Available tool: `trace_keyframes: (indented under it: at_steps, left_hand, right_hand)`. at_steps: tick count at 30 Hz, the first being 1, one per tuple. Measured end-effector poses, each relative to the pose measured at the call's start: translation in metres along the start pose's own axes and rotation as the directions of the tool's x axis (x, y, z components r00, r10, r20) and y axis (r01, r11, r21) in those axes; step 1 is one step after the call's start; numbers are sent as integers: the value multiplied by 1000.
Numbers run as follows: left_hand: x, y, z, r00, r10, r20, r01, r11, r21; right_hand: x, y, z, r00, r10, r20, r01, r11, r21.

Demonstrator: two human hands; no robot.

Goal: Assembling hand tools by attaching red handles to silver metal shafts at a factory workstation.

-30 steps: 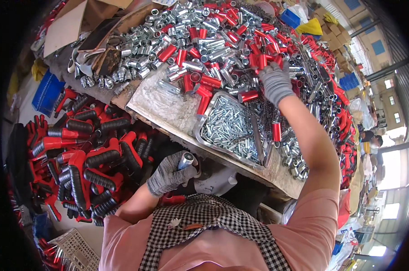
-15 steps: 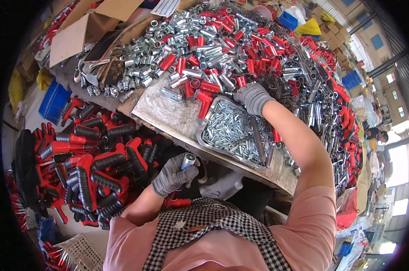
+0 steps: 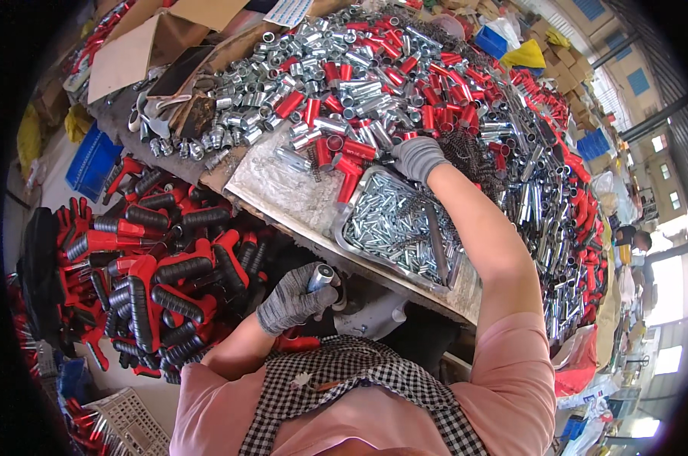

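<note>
My left hand point(image 3: 294, 302), in a grey knit glove, is closed round a silver metal cylinder point(image 3: 321, 278) whose round end faces up, below the bench's front edge. Over the far edge of a clear tray point(image 3: 342, 237) is my gloved right hand point(image 3: 418, 159), its fingers curled down by the red and silver tubes. Whatever those fingers pinch is hidden. Small silver pins point(image 3: 389, 220) fill the tray, with a dark metal bar point(image 3: 437, 243) lying across them. A red tubular fitting point(image 3: 349, 178) leans beside the tray. Dark coil springs point(image 3: 466, 156) lie heaped just right of my right hand.
A large heap of silver sleeves point(image 3: 283, 57) and red tubes covers the bench behind the tray. Red tools with black ribbed grips point(image 3: 180, 300) are piled below the bench at left. A cardboard box point(image 3: 123, 64) and blue bin point(image 3: 93, 163) stand at far left.
My right hand has shifted slightly left along the pile's near edge, its fingers more curled. My left hand keeps the metal cylinder in nearly the same place. The whole view has tilted a little.
</note>
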State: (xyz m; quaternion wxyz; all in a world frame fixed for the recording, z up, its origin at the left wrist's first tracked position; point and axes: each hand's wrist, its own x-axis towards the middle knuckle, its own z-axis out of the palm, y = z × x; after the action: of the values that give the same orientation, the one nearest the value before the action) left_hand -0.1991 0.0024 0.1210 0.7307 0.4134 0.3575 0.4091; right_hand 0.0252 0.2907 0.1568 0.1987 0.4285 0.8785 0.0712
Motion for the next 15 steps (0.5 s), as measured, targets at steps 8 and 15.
trace_keyframes:
  at_steps: [8,15]
  left_hand:
    - [-7,0,24,995,30,93,-37,996,76]
    - [-28,9,67,990,-26,141,4,988,157]
  right_hand:
    - [-2,-5,-15,991,80,111,-82,996,17]
    - [-8,15,-7,985,46,165,-62,994,94]
